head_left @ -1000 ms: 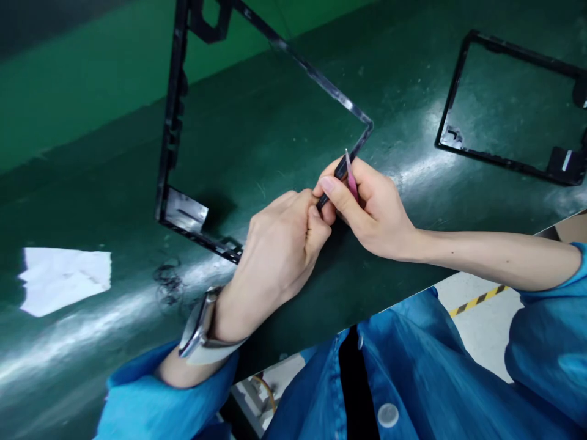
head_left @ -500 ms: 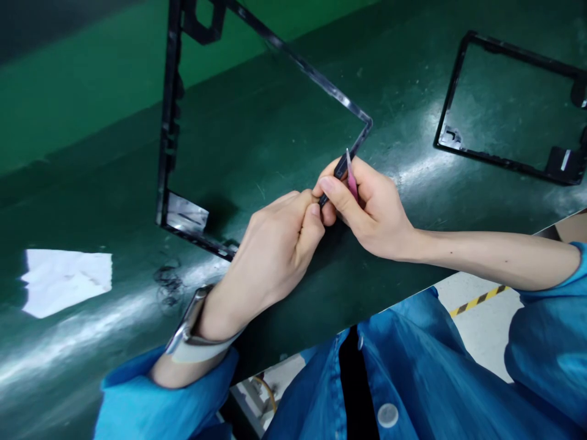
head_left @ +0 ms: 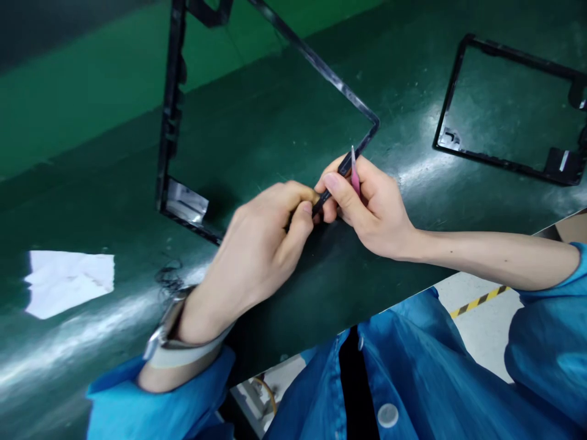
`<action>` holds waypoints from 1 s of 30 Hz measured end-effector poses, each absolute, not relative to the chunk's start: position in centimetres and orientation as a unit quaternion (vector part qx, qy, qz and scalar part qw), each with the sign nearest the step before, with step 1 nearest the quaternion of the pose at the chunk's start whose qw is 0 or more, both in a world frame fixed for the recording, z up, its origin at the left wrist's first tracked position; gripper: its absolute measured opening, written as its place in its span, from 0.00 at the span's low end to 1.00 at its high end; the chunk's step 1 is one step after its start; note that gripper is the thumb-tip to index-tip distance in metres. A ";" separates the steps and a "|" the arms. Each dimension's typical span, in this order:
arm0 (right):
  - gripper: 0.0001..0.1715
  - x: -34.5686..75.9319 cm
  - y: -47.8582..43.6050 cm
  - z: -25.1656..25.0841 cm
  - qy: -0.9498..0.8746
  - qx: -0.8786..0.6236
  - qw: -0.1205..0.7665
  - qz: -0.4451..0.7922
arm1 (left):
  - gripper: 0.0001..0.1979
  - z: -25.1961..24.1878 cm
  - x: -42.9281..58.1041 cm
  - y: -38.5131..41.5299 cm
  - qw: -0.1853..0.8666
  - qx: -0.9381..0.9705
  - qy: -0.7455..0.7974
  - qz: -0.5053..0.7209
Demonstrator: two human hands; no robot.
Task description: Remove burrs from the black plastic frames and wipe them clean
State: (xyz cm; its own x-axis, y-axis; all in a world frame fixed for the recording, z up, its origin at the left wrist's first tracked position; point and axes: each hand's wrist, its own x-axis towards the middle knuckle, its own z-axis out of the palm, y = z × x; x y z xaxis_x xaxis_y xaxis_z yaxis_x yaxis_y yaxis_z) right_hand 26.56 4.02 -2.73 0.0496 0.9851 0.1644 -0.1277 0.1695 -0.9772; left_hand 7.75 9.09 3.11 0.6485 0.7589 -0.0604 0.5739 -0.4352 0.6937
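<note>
A thin black rectangular frame (head_left: 321, 63) is held tilted above the green table, its near edge passing through both my hands. My left hand (head_left: 261, 241) is closed with thumb and forefinger pinching that edge. My right hand (head_left: 367, 201) is closed around the same edge, close to the frame's right corner. Tucked in my right hand is a pink pointed tool, seemingly tweezers (head_left: 354, 176), its metal tip pointing up and away. A silvery film piece (head_left: 187, 201) shows at the frame's left corner. My left fingers hide part of the near edge.
A second black frame (head_left: 452, 91) lies on the green table (head_left: 284, 342) at the right. To the left is a torn white paper piece (head_left: 71, 282). Dark thin strands (head_left: 169, 278) lie near my left wrist. The table's front edge runs close to my body.
My left hand has slid slightly left along the frame's near edge. The frame's right corner has shifted a little to the right, and my right hand has moved slightly with it.
</note>
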 end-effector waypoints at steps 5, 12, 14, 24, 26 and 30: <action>0.16 26.5 4.1 -2.6 -0.483 -0.444 0.581 0.481 | 0.03 4.3 7.2 9.5 0.264 0.865 0.384 0.189; 0.25 26.6 4.1 -2.5 -0.496 -0.460 0.567 0.470 | 0.02 4.1 7.3 9.2 0.275 0.861 0.383 0.190; 0.25 26.7 4.0 -2.5 -0.504 -0.460 0.564 0.466 | 0.03 4.0 7.4 9.1 0.283 0.858 0.383 0.192; 0.17 26.6 4.0 -2.5 -0.497 -0.443 0.572 0.480 | 0.04 3.7 7.5 9.0 0.311 0.853 0.391 0.151; 0.20 26.6 4.0 -2.5 -0.488 -0.445 0.572 0.486 | 0.04 3.8 7.3 9.2 0.310 0.854 0.392 0.142; 0.25 26.5 4.1 -2.7 -0.469 -0.449 0.577 0.496 | 0.05 4.6 7.0 9.7 0.318 0.859 0.379 0.133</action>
